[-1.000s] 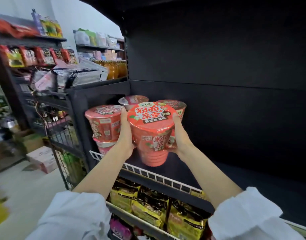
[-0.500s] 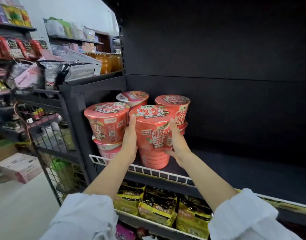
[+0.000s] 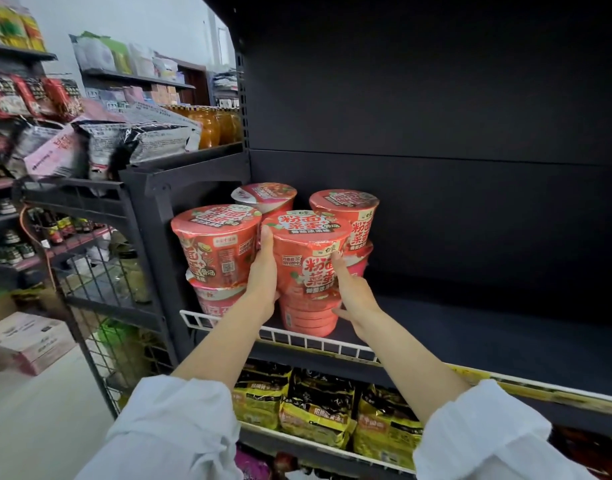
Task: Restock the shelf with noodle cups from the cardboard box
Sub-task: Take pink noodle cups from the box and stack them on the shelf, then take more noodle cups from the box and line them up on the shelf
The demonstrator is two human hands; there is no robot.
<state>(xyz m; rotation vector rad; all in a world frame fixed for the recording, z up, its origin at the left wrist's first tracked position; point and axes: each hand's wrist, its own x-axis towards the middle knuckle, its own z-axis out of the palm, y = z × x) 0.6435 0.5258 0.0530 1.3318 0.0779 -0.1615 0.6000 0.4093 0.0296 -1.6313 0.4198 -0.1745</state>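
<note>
A red noodle cup stands upright on the dark shelf, just behind the white wire rail. My left hand grips its left side and my right hand grips its right side, low down. To its left, touching my left hand, a stack of two cups stands at the shelf's left end. Behind the held cup are two more stacks, with a back left cup and a back right cup on top.
The shelf to the right of the cups is bare. Yellow and black noodle packs fill the shelf below. A black wire rack with snack bags stands at the left, and a pink and white carton lies on the floor.
Both hands have lowered the cup from above the rail down onto the shelf, in front of the back right stack. The view has come closer.
</note>
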